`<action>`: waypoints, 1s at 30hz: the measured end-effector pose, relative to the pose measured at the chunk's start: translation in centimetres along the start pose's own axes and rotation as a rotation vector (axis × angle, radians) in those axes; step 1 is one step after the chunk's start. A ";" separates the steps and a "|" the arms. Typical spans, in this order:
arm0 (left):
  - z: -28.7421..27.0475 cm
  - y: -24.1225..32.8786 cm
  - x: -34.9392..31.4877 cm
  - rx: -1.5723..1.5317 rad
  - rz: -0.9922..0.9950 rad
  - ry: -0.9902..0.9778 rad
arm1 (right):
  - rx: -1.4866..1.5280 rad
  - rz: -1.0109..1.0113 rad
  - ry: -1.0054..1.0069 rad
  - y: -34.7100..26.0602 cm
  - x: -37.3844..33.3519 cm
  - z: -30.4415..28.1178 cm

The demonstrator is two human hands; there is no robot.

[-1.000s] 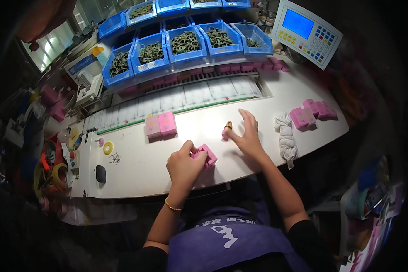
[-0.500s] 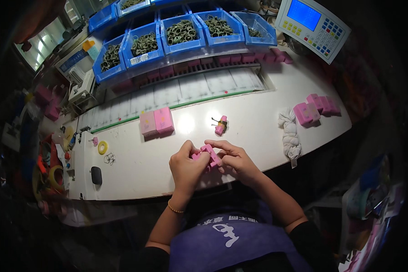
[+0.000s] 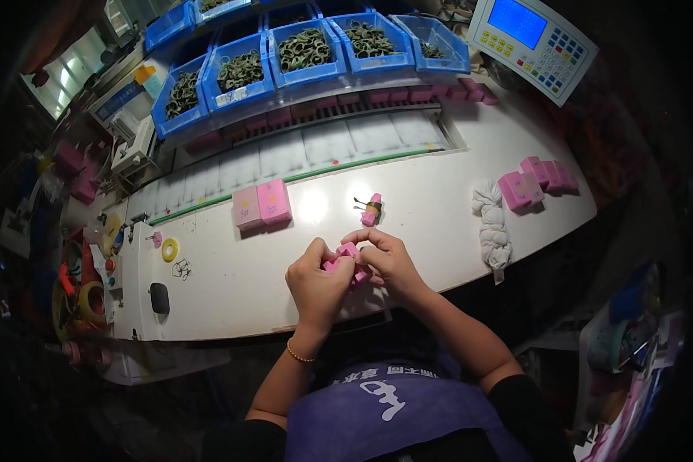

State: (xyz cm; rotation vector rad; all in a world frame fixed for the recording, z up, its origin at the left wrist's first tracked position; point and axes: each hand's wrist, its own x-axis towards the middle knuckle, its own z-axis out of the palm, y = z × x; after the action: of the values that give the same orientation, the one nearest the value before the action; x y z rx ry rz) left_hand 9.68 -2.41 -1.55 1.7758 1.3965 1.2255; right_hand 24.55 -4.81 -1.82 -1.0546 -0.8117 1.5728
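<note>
A small pink notched block [image 3: 348,251] is held low over the near middle of the white worktop [image 3: 416,223]. My left hand [image 3: 316,279] grips its left side, thumb pressed across it. From the right, my right hand [image 3: 393,263] closes on the same block, its fingertips at the upper edge and the thumb side over the notch. Parts of the block are covered by my fingers. Just beyond my hands lies a smaller pink piece [image 3: 369,219] with a dark band around it and thin dark prongs sticking out.
Two larger pink blocks [image 3: 273,202] stand at left-centre. A braided white cloth [image 3: 493,231] lies right, near more pink blocks [image 3: 520,191]. Blue bins [image 3: 306,71] of green rings stand behind a green-edged belt [image 3: 285,171]. A yellow tape roll [image 3: 169,249] lies left; a keypad unit [image 3: 531,46] stands back right.
My right fingers have drawn inward over the block's notch from its right side, and are more bent. My left hand keeps its grip. The whole view has shifted slightly; dots on the belt have moved left.
</note>
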 end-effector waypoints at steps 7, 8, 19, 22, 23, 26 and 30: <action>0.1 -0.3 -0.4 -0.007 -0.014 -0.004 | -0.203 -0.096 0.090 1.9 3.9 -0.4; 0.1 -0.3 -0.4 -0.008 -0.029 -0.005 | -0.392 -0.121 0.127 1.7 4.4 -0.4; -0.6 0.7 0.2 0.041 -0.170 -0.204 | -0.823 -0.813 0.156 2.2 -0.1 -0.5; -0.2 -1.7 -2.2 -0.140 0.116 0.006 | -0.695 -0.660 0.117 1.7 1.4 -1.1; -0.7 -1.8 -2.3 -0.139 0.112 0.001 | -0.589 -0.561 0.098 1.4 1.8 -1.4; -1.9 -2.1 -2.4 -0.051 0.313 -0.365 | -0.539 -0.404 -0.001 0.4 2.8 -1.8; -1.9 -3.1 -1.7 -0.085 0.202 -0.469 | -0.655 -0.395 -0.028 -0.1 3.4 -1.1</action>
State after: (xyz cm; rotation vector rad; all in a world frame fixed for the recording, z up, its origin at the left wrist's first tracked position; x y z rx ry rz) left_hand 6.56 -3.25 -3.91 2.0141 0.9034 0.8661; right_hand 25.36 -1.44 -2.92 -1.2249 -1.5124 1.0005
